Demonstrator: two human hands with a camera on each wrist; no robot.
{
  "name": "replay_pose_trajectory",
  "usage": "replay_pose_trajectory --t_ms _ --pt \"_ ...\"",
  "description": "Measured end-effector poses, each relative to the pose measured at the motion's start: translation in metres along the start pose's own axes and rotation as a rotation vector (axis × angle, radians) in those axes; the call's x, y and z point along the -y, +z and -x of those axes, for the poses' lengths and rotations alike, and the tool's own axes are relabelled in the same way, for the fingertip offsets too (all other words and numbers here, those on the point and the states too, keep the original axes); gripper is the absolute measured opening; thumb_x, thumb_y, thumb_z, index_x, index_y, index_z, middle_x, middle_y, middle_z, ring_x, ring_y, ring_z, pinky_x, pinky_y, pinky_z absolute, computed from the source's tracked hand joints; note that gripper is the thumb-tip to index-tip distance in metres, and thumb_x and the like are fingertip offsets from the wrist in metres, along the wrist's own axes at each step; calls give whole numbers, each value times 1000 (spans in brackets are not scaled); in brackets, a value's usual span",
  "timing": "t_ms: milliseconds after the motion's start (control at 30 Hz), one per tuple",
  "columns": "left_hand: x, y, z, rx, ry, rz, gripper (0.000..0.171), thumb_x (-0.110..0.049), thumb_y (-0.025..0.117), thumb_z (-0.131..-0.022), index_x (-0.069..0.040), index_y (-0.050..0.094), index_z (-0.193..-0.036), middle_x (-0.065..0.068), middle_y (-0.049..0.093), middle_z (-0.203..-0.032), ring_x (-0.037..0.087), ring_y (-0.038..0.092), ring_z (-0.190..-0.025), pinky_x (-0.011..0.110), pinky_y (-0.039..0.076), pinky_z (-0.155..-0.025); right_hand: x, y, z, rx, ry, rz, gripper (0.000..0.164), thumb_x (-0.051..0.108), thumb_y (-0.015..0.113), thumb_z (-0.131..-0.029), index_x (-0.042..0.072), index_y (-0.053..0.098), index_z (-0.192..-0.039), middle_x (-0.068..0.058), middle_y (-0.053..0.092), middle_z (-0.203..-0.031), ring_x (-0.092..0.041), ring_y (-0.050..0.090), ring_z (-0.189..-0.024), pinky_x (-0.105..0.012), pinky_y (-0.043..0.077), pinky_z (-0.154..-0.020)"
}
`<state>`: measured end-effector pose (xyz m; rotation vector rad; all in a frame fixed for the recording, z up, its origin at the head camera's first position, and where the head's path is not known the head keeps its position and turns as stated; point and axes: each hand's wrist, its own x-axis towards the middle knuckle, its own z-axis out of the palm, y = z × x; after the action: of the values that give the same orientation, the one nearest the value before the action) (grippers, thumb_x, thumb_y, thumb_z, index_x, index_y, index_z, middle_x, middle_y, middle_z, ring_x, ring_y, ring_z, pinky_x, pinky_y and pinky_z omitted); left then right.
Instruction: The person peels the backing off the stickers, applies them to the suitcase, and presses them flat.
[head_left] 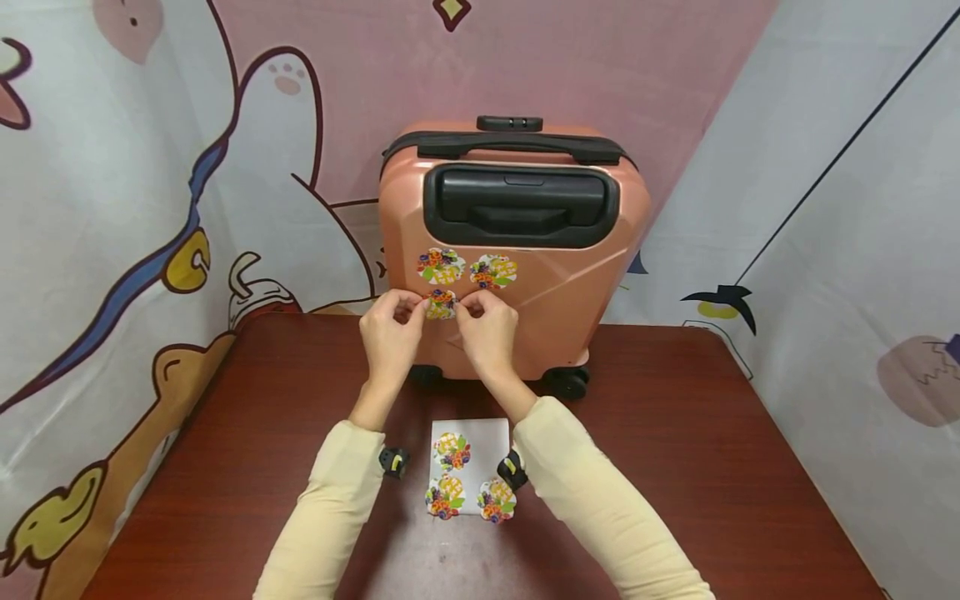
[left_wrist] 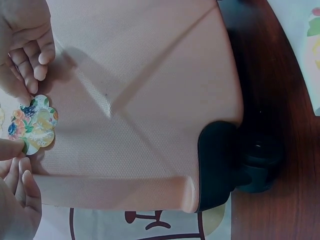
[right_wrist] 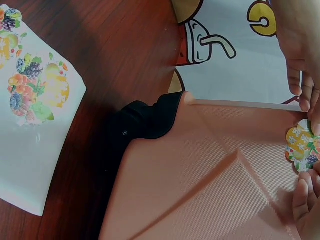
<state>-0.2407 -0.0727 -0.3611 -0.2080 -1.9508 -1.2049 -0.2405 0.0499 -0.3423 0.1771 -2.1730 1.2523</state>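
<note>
A scalloped fruit sticker (head_left: 442,305) lies against the front of the orange suitcase (head_left: 551,308), below two similar stickers. My left hand (head_left: 392,333) pinches its left edge between thumb and finger. On the opposite edge, my right hand (head_left: 489,332) pinches it the same way. From the left wrist view, the sticker (left_wrist: 40,125) shows between both hands, close to the suitcase surface. Part of the sticker (right_wrist: 301,146) is cut off at the frame edge in the right wrist view. The two upper stickers, one left (head_left: 441,266) and one right (head_left: 493,272), sit side by side under the handle recess.
A white backing sheet (head_left: 483,446) with several fruit stickers lies on the brown table (head_left: 660,467), between the forearms. The suitcase stands upright on black wheels (head_left: 566,382) near the table's back edge. Behind it hangs a cartoon-printed cloth (head_left: 675,92).
</note>
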Motion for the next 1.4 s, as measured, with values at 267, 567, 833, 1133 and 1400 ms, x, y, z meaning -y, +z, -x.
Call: replay_pose_trajectory --t_ms 267,567,833,1133,1400 --pt "0 0 0 -7 10 -24 11 -8 71 -78 -1 65 -75 9 61 -69 19 56 -58 30 43 -53 -1 -1 -1 -8 7 36 12 6 71 -76 1 65 -67 -8 61 -59 -19 55 -53 -28 42 -51" --pt "4 -6 2 12 -4 -6 14 -12 71 -79 0 64 -76 9 62 -67 20 56 -57 30 43 -54 -9 -5 2 73 16 -23 10 7 70 -78 1 65 -70 -8 63 -64 -19 58 -58 -28 44 -52" --pt "10 -15 4 232 -45 171 10 -6 62 -85 2 65 -91 12 68 -75 24 64 -62 24 45 -51 -14 -9 5 273 108 -209 8 3 65 -83 -2 68 -89 -13 68 -80 -24 66 -69 -29 52 -63" --pt "3 -26 1 334 -84 223 14 1 57 -87 6 64 -99 17 68 -88 27 66 -80 20 45 -61 -8 -12 3 418 189 -321 16 -8 58 -84 -7 63 -99 -21 66 -91 -33 65 -82 -37 53 -67" --pt "13 -23 1 333 -88 199 14 -1 57 -88 3 65 -99 14 68 -89 24 65 -80 18 44 -60 7 -19 -7 413 50 -295 20 -4 60 -84 -1 64 -104 -13 67 -97 -21 62 -94 -33 49 -80"
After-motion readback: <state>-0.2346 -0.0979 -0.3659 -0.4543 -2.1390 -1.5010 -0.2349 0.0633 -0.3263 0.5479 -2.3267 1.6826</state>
